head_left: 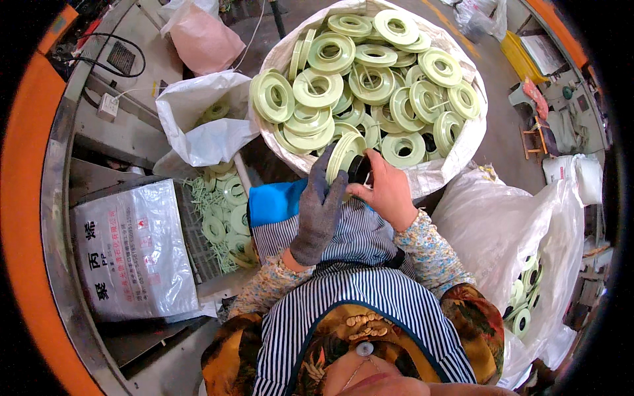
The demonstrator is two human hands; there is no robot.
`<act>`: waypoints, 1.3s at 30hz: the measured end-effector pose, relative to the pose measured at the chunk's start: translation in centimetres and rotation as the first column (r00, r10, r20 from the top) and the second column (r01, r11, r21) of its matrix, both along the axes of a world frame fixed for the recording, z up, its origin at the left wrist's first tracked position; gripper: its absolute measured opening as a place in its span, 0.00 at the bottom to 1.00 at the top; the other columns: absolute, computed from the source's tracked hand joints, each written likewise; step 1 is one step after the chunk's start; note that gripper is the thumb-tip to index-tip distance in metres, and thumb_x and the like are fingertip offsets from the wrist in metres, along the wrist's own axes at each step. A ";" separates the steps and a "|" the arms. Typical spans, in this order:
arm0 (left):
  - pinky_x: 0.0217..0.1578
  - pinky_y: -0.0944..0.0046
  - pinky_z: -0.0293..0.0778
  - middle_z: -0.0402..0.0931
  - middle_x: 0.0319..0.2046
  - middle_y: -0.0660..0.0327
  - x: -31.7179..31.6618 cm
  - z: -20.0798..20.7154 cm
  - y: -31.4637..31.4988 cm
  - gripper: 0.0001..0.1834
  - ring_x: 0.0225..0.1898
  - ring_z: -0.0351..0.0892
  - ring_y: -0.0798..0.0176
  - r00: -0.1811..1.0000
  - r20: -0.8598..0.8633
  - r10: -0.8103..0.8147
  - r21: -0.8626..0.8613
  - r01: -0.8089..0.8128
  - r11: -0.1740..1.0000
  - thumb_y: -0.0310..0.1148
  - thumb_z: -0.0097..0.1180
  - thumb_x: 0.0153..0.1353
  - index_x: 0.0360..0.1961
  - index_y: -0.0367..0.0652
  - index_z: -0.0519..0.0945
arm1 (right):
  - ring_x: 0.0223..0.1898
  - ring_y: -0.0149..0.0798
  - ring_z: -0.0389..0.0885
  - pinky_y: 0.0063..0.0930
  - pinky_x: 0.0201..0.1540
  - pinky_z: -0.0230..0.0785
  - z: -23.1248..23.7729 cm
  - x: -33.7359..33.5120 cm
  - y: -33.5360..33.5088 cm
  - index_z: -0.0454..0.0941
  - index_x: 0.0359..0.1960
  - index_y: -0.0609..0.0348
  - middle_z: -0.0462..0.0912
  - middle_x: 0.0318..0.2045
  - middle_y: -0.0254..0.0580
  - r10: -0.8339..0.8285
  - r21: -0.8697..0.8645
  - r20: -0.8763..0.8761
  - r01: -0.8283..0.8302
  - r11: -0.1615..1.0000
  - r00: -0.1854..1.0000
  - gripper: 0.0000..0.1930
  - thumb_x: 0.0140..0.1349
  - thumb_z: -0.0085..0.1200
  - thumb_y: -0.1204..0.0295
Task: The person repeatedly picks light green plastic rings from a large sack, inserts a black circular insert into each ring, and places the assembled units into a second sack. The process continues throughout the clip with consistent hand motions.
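Note:
My left hand (pixel 316 214), in a grey glove, grips a pale green plastic flanged ring (pixel 342 155) by its edge, in front of my lap. The ring is tilted nearly on edge. My bare right hand (pixel 389 191) pinches a black round piece (pixel 358 169) at the ring's middle, with thumb and fingers closed on it. Whether the black piece is seated in the ring, I cannot tell. Just beyond my hands stands a big white woven sack (pixel 481 99), heaped with similar green rings (pixel 403 150).
At left, a bin holds green rings and thin sprues (pixel 210 188). A small white bag (pixel 198 142) sits above it, beside a white printed sack (pixel 135 251). On the right, a translucent bag (pixel 522 218) contains rings with black centres (pixel 522 322). An orange machine frame (pixel 26 198) borders the left.

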State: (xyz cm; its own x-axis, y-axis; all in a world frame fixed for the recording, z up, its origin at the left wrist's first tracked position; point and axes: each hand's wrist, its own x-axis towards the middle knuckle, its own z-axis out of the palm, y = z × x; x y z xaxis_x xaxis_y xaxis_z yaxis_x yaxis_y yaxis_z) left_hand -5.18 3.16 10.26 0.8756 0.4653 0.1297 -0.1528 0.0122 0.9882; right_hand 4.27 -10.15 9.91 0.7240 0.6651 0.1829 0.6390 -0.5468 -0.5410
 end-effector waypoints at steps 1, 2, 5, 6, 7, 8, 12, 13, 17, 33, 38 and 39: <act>0.61 0.63 0.64 0.67 0.59 0.48 0.0 -0.5 0.3 0.27 0.58 0.70 0.58 1.000 0.016 0.000 0.151 -0.002 0.989 0.29 0.52 0.67 0.65 0.34 0.63 | 0.33 0.52 0.82 0.42 0.34 0.74 -0.1 0.1 0.3 0.62 0.62 0.61 0.81 0.37 0.53 -0.052 -0.072 -0.022 0.050 0.996 0.998 0.44 0.50 0.63 0.45; 0.60 0.64 0.64 0.67 0.59 0.48 0.1 -1.2 0.9 0.27 0.58 0.70 0.58 0.999 0.032 -0.003 0.298 -0.006 0.955 0.29 0.52 0.67 0.65 0.34 0.63 | 0.29 0.52 0.82 0.43 0.30 0.73 -0.1 0.1 0.5 0.62 0.63 0.61 0.82 0.33 0.52 -0.105 -0.145 -0.040 0.099 0.985 0.994 0.45 0.51 0.61 0.42; 0.59 0.62 0.67 0.67 0.59 0.46 0.3 -0.8 1.0 0.25 0.56 0.72 0.55 0.999 -0.028 0.023 0.030 -0.022 0.999 0.27 0.52 0.66 0.64 0.36 0.64 | 0.23 0.52 0.81 0.42 0.25 0.72 -0.2 -0.5 0.8 0.58 0.67 0.56 0.82 0.26 0.49 -0.162 -0.059 -0.105 0.157 0.986 0.981 0.46 0.52 0.59 0.42; 0.58 0.61 0.68 0.67 0.59 0.46 0.4 -0.4 1.0 0.25 0.56 0.72 0.53 0.997 -0.070 0.026 -0.181 -0.039 0.983 0.26 0.53 0.66 0.63 0.38 0.65 | 0.23 0.51 0.81 0.41 0.25 0.72 0.0 -0.7 0.6 0.56 0.69 0.54 0.82 0.26 0.48 -0.080 0.005 -0.091 0.081 0.997 0.993 0.46 0.53 0.59 0.42; 0.57 0.60 0.69 0.67 0.59 0.45 0.3 -0.7 1.2 0.24 0.56 0.72 0.51 1.000 -0.008 0.030 -0.082 -0.030 0.996 0.25 0.53 0.65 0.62 0.39 0.66 | 0.22 0.51 0.81 0.41 0.24 0.71 0.4 -1.0 0.1 0.55 0.70 0.51 0.82 0.25 0.47 0.002 0.065 -0.073 0.003 0.998 0.997 0.46 0.53 0.59 0.43; 0.57 0.58 0.70 0.67 0.59 0.44 0.3 -1.4 1.6 0.24 0.56 0.73 0.48 0.998 0.055 0.027 0.017 -0.028 0.999 0.24 0.53 0.64 0.62 0.41 0.67 | 0.21 0.50 0.80 0.41 0.23 0.71 0.5 -1.2 -0.2 0.53 0.71 0.48 0.82 0.25 0.47 0.083 0.123 -0.051 -0.076 0.989 0.995 0.47 0.53 0.58 0.43; 0.55 0.52 0.73 0.65 0.60 0.42 -0.1 -4.2 2.3 0.24 0.57 0.71 0.39 0.996 0.085 -0.018 0.426 -0.020 0.905 0.19 0.54 0.61 0.58 0.47 0.70 | 0.19 0.48 0.79 0.41 0.20 0.68 0.5 -0.4 -0.7 0.54 0.71 0.47 0.81 0.23 0.44 0.202 -0.219 0.090 -0.178 0.959 0.975 0.45 0.55 0.57 0.43; 0.56 0.53 0.72 0.65 0.60 0.43 -0.1 -3.9 2.2 0.24 0.57 0.71 0.41 0.997 0.068 -0.026 0.340 0.001 0.940 0.20 0.53 0.62 0.59 0.45 0.69 | 0.19 0.48 0.79 0.41 0.20 0.68 0.5 -0.4 -0.5 0.56 0.70 0.49 0.81 0.22 0.44 0.132 -0.237 0.100 -0.105 0.966 0.986 0.44 0.56 0.55 0.42; 0.60 0.61 0.66 0.67 0.59 0.47 0.2 -1.5 0.9 0.22 0.59 0.70 0.54 0.999 -0.017 -0.036 -0.226 0.032 0.974 0.28 0.49 0.68 0.62 0.36 0.66 | 0.20 0.45 0.79 0.38 0.20 0.68 -0.2 -0.4 -0.2 0.68 0.62 0.55 0.81 0.23 0.42 -0.066 -0.243 0.168 0.106 0.964 0.984 0.40 0.56 0.51 0.38; 0.60 0.63 0.66 0.68 0.58 0.48 -0.4 -2.7 2.2 0.23 0.59 0.70 0.58 1.000 -0.013 -0.027 0.130 0.028 0.991 0.30 0.47 0.70 0.64 0.34 0.64 | 0.64 0.56 0.64 0.51 0.65 0.55 -0.8 1.1 -0.6 0.76 0.57 0.40 0.66 0.65 0.47 0.000 -0.008 0.384 0.003 1.000 0.923 0.29 0.50 0.62 0.53; 0.56 0.56 0.71 0.68 0.58 0.43 -0.6 -2.2 1.7 0.24 0.57 0.72 0.48 1.000 -0.007 0.012 0.199 -0.011 0.980 0.24 0.51 0.66 0.63 0.38 0.66 | 0.49 0.40 0.78 0.34 0.47 0.74 -2.6 1.8 -2.4 0.68 0.61 0.53 0.75 0.54 0.46 0.041 0.470 -0.583 0.296 0.831 0.812 0.23 0.65 0.55 0.66; 0.53 0.53 0.74 0.68 0.58 0.40 -0.1 -3.6 2.1 0.27 0.56 0.73 0.42 0.995 0.092 -0.034 0.517 -0.018 0.856 0.20 0.53 0.62 0.63 0.42 0.66 | 0.48 0.34 0.78 0.28 0.46 0.74 -2.4 0.6 -3.2 0.66 0.63 0.54 0.77 0.52 0.40 0.239 0.388 -0.910 0.495 0.777 0.338 0.24 0.65 0.55 0.68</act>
State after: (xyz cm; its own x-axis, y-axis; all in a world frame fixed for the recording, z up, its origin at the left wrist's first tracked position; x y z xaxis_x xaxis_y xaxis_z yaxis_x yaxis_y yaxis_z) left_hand -5.28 5.23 6.66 0.8504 0.3019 0.4309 -0.2470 -0.4941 0.8336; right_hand 4.83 -13.32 7.51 0.7203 0.5840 -0.3744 -0.4878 0.0427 -0.8719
